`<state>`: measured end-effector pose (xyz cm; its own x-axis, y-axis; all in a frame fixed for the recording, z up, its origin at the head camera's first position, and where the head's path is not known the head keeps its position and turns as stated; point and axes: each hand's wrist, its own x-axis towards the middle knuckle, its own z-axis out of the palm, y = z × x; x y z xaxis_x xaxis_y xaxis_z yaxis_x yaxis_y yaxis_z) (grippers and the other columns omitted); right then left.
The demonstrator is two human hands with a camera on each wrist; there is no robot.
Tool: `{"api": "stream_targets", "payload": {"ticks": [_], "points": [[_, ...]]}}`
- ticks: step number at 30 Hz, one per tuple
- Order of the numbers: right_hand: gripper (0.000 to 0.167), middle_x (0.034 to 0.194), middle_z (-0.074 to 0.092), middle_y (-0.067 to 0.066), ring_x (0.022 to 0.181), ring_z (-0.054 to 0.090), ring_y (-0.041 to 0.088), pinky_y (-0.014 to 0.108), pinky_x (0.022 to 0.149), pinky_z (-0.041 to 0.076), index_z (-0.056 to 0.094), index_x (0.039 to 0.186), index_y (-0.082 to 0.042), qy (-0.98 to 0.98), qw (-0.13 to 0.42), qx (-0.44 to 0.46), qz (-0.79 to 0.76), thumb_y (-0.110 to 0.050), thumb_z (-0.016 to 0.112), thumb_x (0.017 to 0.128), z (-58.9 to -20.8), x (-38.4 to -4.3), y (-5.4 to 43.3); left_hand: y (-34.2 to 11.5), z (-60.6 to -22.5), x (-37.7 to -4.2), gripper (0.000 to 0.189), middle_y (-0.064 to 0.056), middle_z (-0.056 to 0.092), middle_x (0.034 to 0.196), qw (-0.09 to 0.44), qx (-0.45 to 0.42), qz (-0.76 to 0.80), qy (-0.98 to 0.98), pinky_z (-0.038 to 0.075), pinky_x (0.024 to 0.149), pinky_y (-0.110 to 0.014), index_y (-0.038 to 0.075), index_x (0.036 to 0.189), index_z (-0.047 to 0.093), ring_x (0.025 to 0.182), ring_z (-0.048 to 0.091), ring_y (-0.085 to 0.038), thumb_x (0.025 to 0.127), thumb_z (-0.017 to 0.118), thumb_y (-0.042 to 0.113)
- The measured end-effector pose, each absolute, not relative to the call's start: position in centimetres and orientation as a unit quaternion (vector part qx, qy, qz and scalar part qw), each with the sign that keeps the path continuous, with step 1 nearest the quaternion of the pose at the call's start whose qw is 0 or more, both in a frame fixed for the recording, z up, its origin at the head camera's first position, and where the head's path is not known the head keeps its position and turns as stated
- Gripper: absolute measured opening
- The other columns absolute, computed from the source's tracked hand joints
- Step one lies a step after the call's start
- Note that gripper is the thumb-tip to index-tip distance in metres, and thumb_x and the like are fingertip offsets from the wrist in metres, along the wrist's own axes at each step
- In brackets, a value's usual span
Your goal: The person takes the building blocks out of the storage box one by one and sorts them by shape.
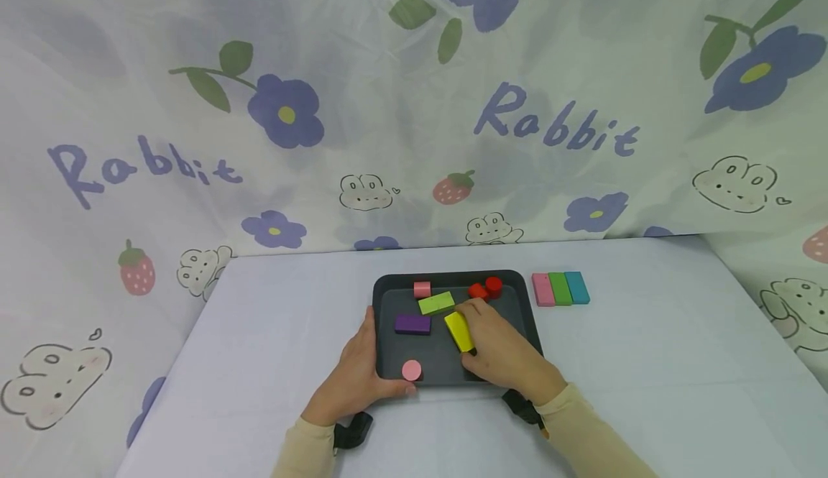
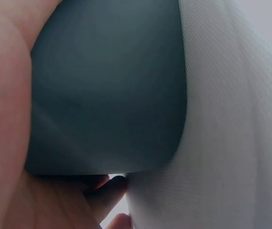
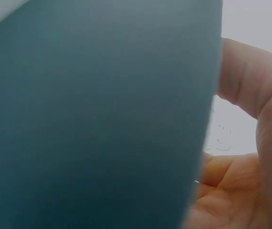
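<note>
A dark grey baking tray [image 1: 453, 377] lies on the white table. My left hand [image 1: 356, 370] holds its near left corner, with the thumb along the front rim and fingers along the left side. Over the tray's right half, my right hand [image 1: 494, 345] grips a yellow block [image 1: 459, 331] between thumb and fingers. Left of it lie a purple block [image 1: 412, 325] and a lime green block [image 1: 436, 303]. Close to the left thumb is a pink round piece [image 1: 411, 371]. The tray's outer wall [image 2: 107, 95] fills much of the left wrist view; the right wrist view hides the yellow block.
Toward the tray's back are a small pink piece [image 1: 422, 290], a small red piece [image 1: 478, 291] and a red cylinder [image 1: 494, 287]. Right of the tray, pink [image 1: 543, 290], green [image 1: 560, 289] and blue [image 1: 577, 287] blocks lie side by side. A printed curtain [image 1: 414, 104] hangs behind the table.
</note>
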<state>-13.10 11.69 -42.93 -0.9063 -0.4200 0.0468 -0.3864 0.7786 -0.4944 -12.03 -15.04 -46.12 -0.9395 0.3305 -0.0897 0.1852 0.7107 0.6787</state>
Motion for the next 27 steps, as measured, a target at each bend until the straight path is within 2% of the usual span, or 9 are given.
{"api": "stream_targets", "payload": {"ticks": [6, 27], "points": [[0.065, 0.133, 0.053, 0.012, 0.103, 0.055, 0.020, 0.037, 0.097, 0.053, 0.052, 0.136, 0.003, 0.943, 0.011, -0.205, -0.261, -0.009, 0.080, 0.078, -42.7, -13.1, 12.5, -15.0, -46.2, -12.1, 0.149, -0.019, -0.001, 0.167, 0.100, 0.141, 0.349, 0.921, 0.021, 0.118, -0.058, -0.004, 0.157, -0.010, 0.151, 0.015, -0.040, 0.066, 0.089, 0.059], [0.071, 0.135, 0.051, 0.018, 0.106, 0.056, 0.025, 0.042, 0.097, 0.052, 0.046, 0.138, 0.006, 0.948, -0.013, -0.168, -0.270, -0.007, 0.082, 0.078, -41.4, -13.1, 14.7, -15.0, -46.1, -12.0, 0.149, -0.019, -0.002, 0.167, 0.105, 0.138, 0.353, 0.920, 0.020, 0.118, -0.059, -0.005, 0.157, -0.011, 0.152, 0.012, -0.040, 0.066, 0.089, 0.058]]}}
